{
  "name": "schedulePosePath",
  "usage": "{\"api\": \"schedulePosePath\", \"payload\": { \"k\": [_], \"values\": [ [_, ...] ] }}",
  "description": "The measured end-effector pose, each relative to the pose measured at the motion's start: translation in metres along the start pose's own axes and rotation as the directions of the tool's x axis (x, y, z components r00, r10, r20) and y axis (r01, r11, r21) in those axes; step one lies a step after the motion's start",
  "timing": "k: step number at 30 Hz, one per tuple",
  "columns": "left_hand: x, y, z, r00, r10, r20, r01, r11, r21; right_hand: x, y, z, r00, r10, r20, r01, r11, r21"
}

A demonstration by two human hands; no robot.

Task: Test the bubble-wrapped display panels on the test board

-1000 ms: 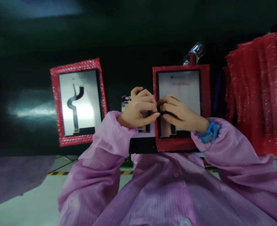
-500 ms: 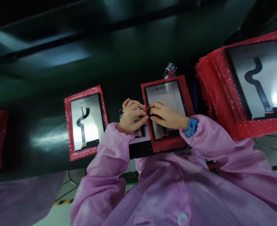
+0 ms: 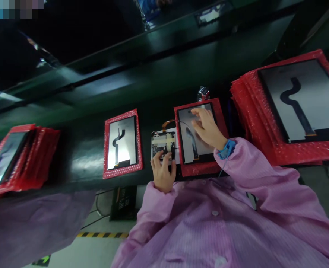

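My left hand [image 3: 163, 171] rests with fingers spread on the lower part of a small circuit-board assembly [image 3: 159, 139], which has pale tape strips and an orange flex cable [image 3: 167, 124] at its top. To its right lies a grey-backed display panel [image 3: 184, 143] on a red bubble-wrap sheet [image 3: 193, 169]. A dark flex cable [image 3: 192, 144] runs along the panel's back. Over the panel's upper right is my right hand [image 3: 206, 126], fingers stretched out and holding nothing; whether it touches the panel I cannot tell. A blue strap [image 3: 227, 149] circles that wrist.
Another panel [image 3: 129, 143] on red wrap lies to the left. Stacked red-wrapped panels stand at the right [image 3: 318, 96] and far left [image 3: 38, 160]. A shiny metal object [image 3: 203, 93] sits behind the middle panel. A purple-grey sleeve [image 3: 41, 227] shows at lower left.
My hands, together at the panel's left edge before, have come apart. The left moved down onto the board, the right up over the panel. The panel's curved cable now shows. The view has shifted.
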State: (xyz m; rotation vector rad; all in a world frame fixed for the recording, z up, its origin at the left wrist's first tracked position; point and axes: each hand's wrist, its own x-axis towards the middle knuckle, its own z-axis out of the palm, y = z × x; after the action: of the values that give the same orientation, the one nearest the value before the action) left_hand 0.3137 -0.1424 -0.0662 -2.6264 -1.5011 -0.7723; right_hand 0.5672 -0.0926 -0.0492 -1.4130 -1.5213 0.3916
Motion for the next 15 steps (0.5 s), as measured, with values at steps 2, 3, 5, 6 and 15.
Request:
{"api": "schedulePosePath", "payload": {
  "k": [2,3,5,6,15],
  "values": [
    [-0.007,0.003,0.006,0.999,-0.013,0.033,0.012,0.999,0.034,0.000,-0.001,-0.002,1.000,0.018,-0.012,-0.018,1.000,-0.008],
    [-0.008,0.004,0.008,0.999,-0.017,0.046,0.015,0.999,0.048,0.001,-0.002,-0.004,1.000,0.017,-0.019,-0.017,1.000,-0.014],
    [-0.006,0.005,0.009,0.997,-0.018,0.073,0.013,0.997,0.072,0.001,-0.005,-0.006,0.999,-0.002,-0.035,0.001,0.999,-0.036],
    [-0.004,0.005,0.009,0.996,-0.016,0.087,0.009,0.997,0.081,0.001,-0.007,-0.008,0.999,-0.016,-0.044,0.014,0.999,-0.050],
    [0.002,0.002,0.004,0.994,-0.006,0.108,-0.008,0.992,0.129,-0.048,-0.036,-0.046,0.992,0.054,-0.114,-0.087,0.947,-0.310]
  ]
}}
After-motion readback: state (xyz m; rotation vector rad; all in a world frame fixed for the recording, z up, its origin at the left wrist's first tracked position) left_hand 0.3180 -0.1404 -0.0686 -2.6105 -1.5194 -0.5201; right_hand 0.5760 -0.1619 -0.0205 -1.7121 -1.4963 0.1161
